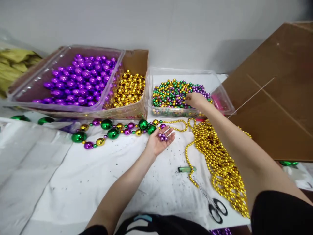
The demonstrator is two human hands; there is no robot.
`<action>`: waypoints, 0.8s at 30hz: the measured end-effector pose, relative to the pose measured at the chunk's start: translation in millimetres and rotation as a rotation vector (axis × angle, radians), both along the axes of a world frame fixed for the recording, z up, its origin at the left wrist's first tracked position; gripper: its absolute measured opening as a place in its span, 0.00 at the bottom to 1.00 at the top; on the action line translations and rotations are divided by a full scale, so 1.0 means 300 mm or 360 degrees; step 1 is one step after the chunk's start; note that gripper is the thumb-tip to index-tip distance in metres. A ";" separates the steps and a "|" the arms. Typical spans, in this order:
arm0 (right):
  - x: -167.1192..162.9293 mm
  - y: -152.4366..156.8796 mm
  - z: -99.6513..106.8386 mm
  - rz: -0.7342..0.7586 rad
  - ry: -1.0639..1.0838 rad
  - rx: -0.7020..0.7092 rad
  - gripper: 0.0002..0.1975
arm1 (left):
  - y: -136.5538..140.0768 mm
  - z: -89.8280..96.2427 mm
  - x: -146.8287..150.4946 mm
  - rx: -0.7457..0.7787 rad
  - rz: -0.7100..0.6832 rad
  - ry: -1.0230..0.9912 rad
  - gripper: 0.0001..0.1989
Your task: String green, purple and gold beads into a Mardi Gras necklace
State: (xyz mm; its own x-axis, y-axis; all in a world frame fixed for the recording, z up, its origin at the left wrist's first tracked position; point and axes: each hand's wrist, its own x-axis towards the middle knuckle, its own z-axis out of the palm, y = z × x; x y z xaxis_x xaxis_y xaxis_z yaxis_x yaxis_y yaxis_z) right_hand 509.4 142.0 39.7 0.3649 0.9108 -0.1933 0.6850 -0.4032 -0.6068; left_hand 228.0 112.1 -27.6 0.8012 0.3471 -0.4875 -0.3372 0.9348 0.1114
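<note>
My left hand (158, 143) lies palm up above the white cloth. Cupped in it are several small purple beads (163, 137). My right hand (197, 100) reaches into a clear plastic tub (222, 88) of small green, gold and purple beads (168, 93), its fingers bent together at the bead surface. Whatever those fingers pinch is too small to make out. Just behind my left hand runs a strung bead garland (113, 133) with large green, purple and gold balls. Strands of gold beads (217, 156) spread out beneath my right forearm.
A cardboard box (137, 57) at the back left holds large purple balls (75, 81) and gold balls (129, 88). Black-handled scissors (215, 209) and a green lighter (186, 169) rest on the cloth (97, 182). A big cardboard carton (276, 107) stands at the right.
</note>
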 end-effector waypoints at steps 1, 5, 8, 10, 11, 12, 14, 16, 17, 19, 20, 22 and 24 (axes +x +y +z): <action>0.032 0.021 -0.028 -0.0048 -0.0021 -0.0051 0.02 | -0.002 -0.005 -0.004 0.0008 -0.0011 -0.0006 0.20; 0.084 0.045 -0.099 -0.0201 -0.0060 -0.0221 0.04 | -0.005 -0.021 -0.017 0.0039 -0.0089 -0.0017 0.19; 0.096 0.027 -0.088 -0.0246 -0.0056 -0.0186 0.08 | -0.008 -0.042 -0.025 0.0014 -0.0185 0.0066 0.14; 0.083 0.004 -0.053 -0.0279 -0.0075 -0.0095 0.09 | -0.009 -0.058 -0.027 -0.0038 -0.0250 0.0138 0.09; 0.060 -0.013 -0.031 -0.0293 -0.0089 -0.0028 0.08 | -0.008 -0.063 -0.027 -0.0060 -0.0276 0.0162 0.07; 0.023 -0.035 -0.009 -0.0277 -0.0093 0.0048 0.07 | -0.006 -0.066 -0.026 -0.0075 -0.0295 0.0170 0.05; -0.095 -0.094 0.025 -0.0117 -0.0066 0.0220 0.05 | 0.000 -0.061 -0.023 -0.0081 -0.0324 0.0141 0.06; -0.249 -0.168 0.038 0.0321 -0.0002 0.0223 0.03 | 0.009 -0.047 -0.016 -0.0075 -0.0356 0.0071 0.09; -0.324 -0.203 0.037 0.0501 -0.0052 0.0161 0.02 | 0.013 -0.038 -0.011 -0.0069 -0.0353 0.0039 0.10; -0.430 -0.254 0.031 0.0682 -0.0166 0.0061 0.03 | 0.017 -0.024 -0.002 -0.0039 -0.0317 0.0016 0.10; -0.450 -0.264 0.029 0.0734 -0.0147 0.0043 0.04 | 0.016 -0.020 0.003 -0.0006 -0.0308 0.0035 0.10; -0.415 -0.241 0.031 0.0665 0.0025 0.0092 0.03 | 0.005 -0.024 0.008 0.0161 -0.0337 0.0136 0.09; -0.305 -0.168 0.039 0.0346 0.0154 0.0203 0.07 | -0.019 -0.042 0.009 0.0559 -0.0395 0.0345 0.09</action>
